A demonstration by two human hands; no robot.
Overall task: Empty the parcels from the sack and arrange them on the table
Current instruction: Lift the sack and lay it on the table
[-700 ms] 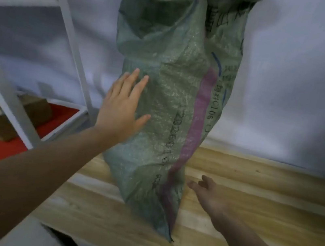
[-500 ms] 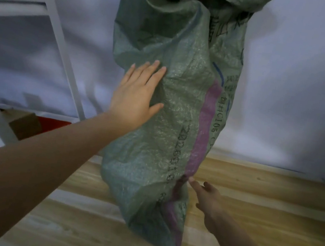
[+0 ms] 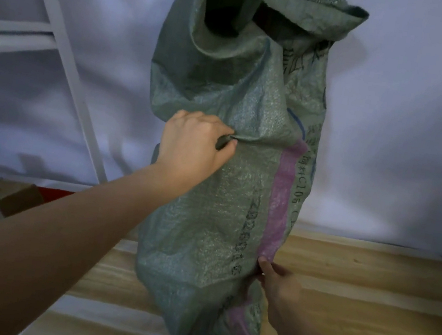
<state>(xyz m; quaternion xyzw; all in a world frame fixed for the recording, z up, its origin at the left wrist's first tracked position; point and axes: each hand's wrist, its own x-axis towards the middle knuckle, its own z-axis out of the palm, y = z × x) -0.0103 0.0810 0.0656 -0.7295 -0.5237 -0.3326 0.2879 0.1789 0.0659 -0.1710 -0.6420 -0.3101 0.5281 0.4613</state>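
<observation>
A tall green woven sack (image 3: 218, 196) with a pink stripe and black print stands upright on the wooden table (image 3: 365, 306), its frayed mouth open at the top. My left hand (image 3: 193, 142) grips a fold of the sack's fabric about halfway up its left side. My right hand (image 3: 279, 285) pinches the sack's right edge low down, beside the pink stripe. No parcel shows; the sack's contents are hidden.
A white metal shelf frame (image 3: 59, 49) stands at the left, with brown cardboard boxes (image 3: 18, 199) on a red surface behind its leg. A white cloth backdrop (image 3: 406, 139) hangs behind the table.
My left hand went from lying flat on the sack to gripping a fold of it. My right hand rose from the table and took hold of the sack's right edge.
</observation>
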